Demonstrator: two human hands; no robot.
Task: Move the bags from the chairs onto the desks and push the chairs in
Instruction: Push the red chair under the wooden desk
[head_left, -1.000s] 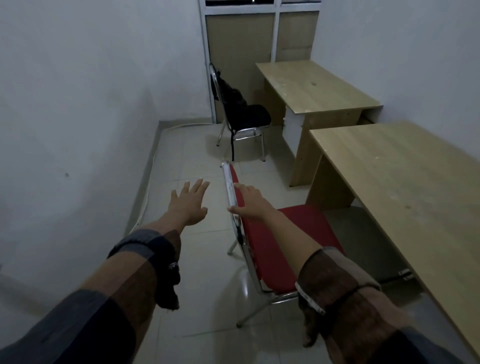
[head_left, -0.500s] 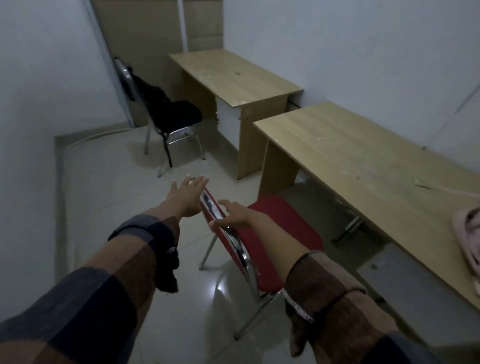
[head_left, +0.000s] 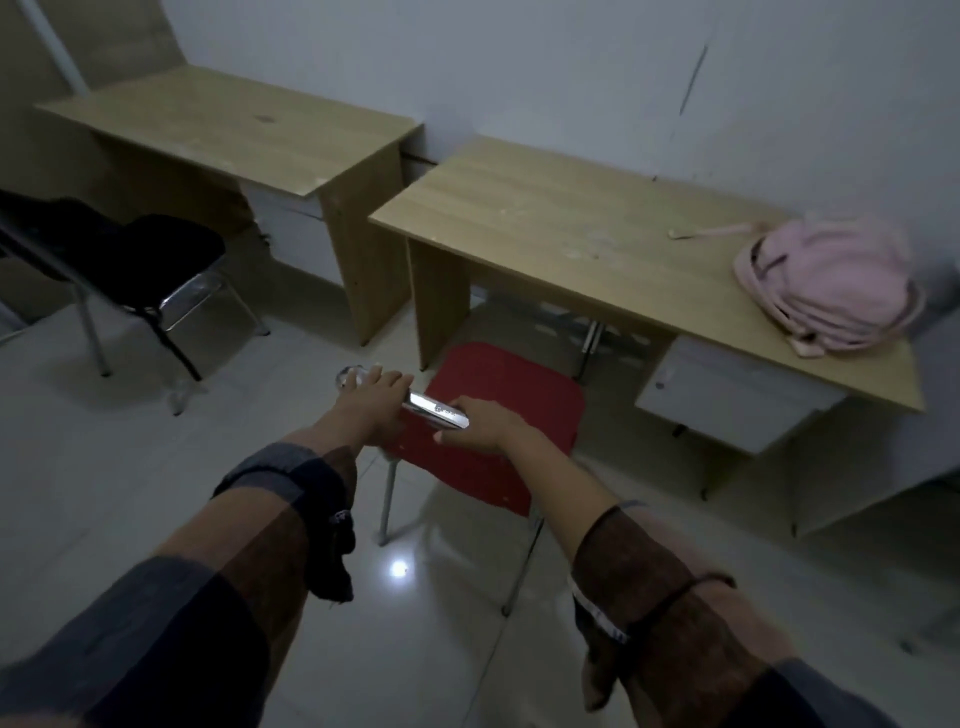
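Head view: left hand (head_left: 371, 402) and right hand (head_left: 480, 423) both grip the red chair's (head_left: 498, 410) chrome backrest rail, fingers curled round it. Chair sits just short of the near surface (head_left: 597, 244). Pink bag (head_left: 831, 283) lies on its right end. Black chair (head_left: 156, 260) stands far left.

Red chair (head_left: 498, 415) standing right under both hands, seat facing the near desk (head_left: 597, 244). Pink bag (head_left: 826, 286) lying far right of the hands on that desk. Black chair (head_left: 171, 260) sitting far left, holding something dark.
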